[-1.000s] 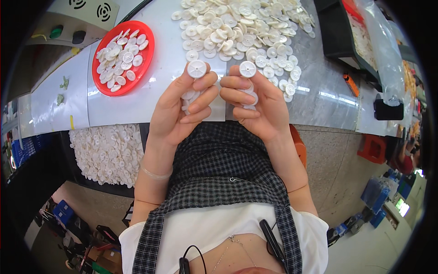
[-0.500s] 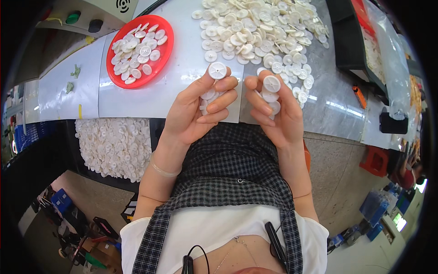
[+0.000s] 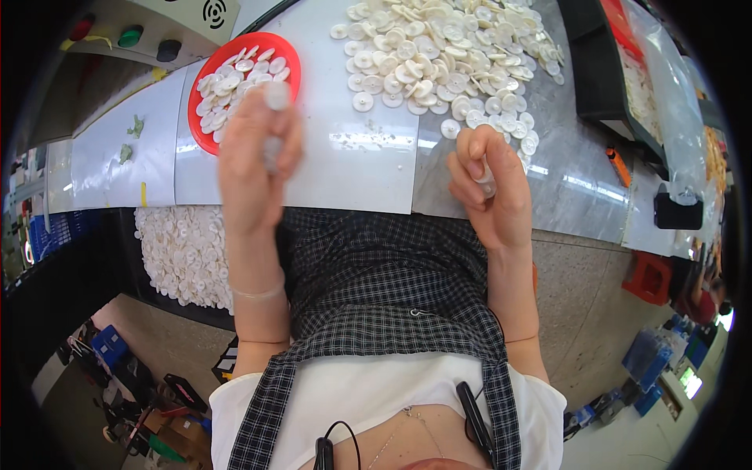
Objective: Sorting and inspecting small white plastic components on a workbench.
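The left hand (image 3: 254, 149) is lifted above the table edge and looks blurred. Its fingers are curled together around a small white disc (image 3: 276, 95), which shows at the fingertips; a second pale piece seems to sit lower in the same hand, but the blur makes this hard to tell. This hand is just in front of the red tray (image 3: 205, 100), which is filled with the same white discs and lies on the white part of the table (image 3: 352, 172).

The right hand (image 3: 489, 188) is closed in a loose fist, with the fingers bent inward. It holds a small stack of white discs (image 3: 486, 178), and only a little of the stack is visible between the fingers and the thumb. This hand is over the grey part of the table, just beside the near edge of the big pile of white discs (image 3: 439, 55) that spreads across the table top.

The two hands are well apart from each other. Further right on the table lies a small orange tool (image 3: 619, 166), and beyond it a clear plastic bag (image 3: 666, 102). Below the table edge, on the person's left, a bin of white discs (image 3: 184, 251) is visible. The person wears a black checked apron (image 3: 376, 290).
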Motion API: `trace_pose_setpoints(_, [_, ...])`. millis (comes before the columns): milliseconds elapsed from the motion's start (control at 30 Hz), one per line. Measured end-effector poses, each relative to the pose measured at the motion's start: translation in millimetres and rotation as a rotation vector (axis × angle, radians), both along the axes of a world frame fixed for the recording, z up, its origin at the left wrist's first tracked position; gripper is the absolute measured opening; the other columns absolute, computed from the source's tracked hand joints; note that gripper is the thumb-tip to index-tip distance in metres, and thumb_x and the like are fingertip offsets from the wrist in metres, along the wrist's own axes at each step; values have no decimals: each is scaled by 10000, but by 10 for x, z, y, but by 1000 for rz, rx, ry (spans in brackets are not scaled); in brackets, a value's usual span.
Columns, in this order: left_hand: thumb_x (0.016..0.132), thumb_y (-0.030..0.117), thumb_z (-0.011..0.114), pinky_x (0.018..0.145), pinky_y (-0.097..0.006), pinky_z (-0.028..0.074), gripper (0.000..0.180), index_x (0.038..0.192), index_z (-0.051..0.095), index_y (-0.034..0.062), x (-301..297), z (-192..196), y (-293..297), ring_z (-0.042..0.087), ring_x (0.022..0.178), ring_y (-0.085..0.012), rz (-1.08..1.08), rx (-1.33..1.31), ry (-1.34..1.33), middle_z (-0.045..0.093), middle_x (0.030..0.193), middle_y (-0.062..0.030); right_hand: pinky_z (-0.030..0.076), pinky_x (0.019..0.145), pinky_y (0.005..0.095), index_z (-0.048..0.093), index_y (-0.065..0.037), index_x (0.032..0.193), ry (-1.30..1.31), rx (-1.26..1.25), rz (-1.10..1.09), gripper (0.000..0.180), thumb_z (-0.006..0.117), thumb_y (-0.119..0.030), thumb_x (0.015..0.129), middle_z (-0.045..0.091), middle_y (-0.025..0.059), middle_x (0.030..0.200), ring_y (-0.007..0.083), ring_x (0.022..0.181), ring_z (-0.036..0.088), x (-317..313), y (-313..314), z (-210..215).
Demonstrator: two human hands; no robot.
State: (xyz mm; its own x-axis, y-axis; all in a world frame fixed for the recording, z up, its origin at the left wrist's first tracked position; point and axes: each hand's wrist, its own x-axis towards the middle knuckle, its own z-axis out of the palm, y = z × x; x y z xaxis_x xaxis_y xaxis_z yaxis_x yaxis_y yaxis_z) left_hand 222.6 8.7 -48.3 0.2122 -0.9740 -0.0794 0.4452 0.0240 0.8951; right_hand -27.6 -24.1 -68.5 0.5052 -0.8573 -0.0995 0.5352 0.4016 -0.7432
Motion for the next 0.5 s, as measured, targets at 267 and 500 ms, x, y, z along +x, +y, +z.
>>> trace_pose_setpoints(267, [875, 134, 655, 520, -205, 329, 106, 905, 705, 45, 34, -38, -135, 408, 565, -30, 261, -184, -1040, 516, 654, 65, 321, 490, 200, 644, -20, 844, 714, -644, -223, 135, 647, -146, 893, 497, -22, 676, 44, 567, 419, 99, -108, 83])
trace_pose_setpoints(500, [794, 102, 728, 506, -238, 309, 114, 902, 706, 70, -348, -153, -226, 366, 538, -52, 93, 10, -1242, 401, 578, 25, 405, 505, 263, 710, -124, 930, 1244, -1045, -313, 123, 695, -126, 808, 575, 1, 688, 110, 547, 525, 418, -271, 52])
